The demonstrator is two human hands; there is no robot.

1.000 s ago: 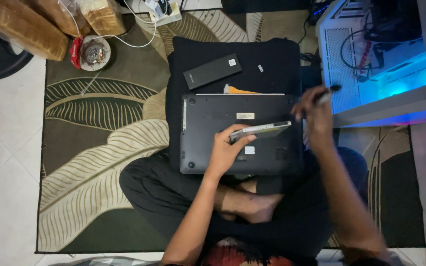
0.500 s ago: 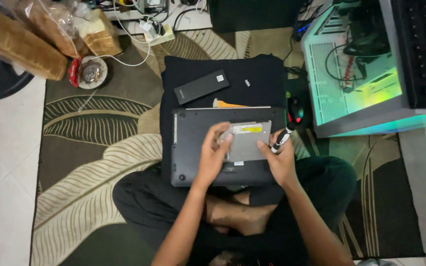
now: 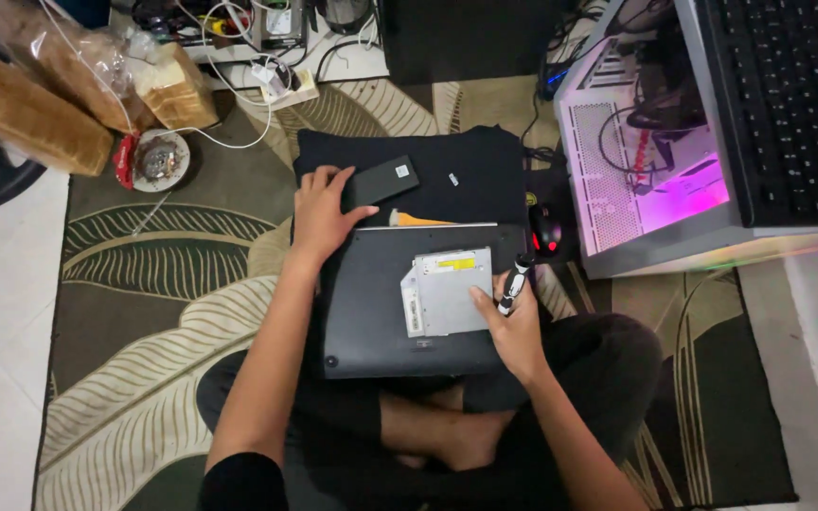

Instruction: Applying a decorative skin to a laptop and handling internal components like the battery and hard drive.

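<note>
— Two hands, two jobs? 
— Yes. I watched the left hand [image 3: 319,213] reach, fingers spread, onto the black slab [image 3: 380,182] on the dark cloth [image 3: 485,175]. The right hand [image 3: 513,326] was clamped on a screwdriver [image 3: 514,286] beside the silver drive [image 3: 447,291]. 
— And the step? 
— Mid-disassembly, I judged; next called for a steady lift. The drive lay flat, slightly askew, on the upturned laptop [image 3: 371,312] over the lap.

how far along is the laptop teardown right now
Done: the silver optical drive is out and lies flat on the upturned laptop. In hand: the right hand holds a black-and-white screwdriver and touches the drive's edge, while the left hand reaches to the black rectangular device on the dark cloth. Left: the laptop's bottom cover looks still closed.
</note>
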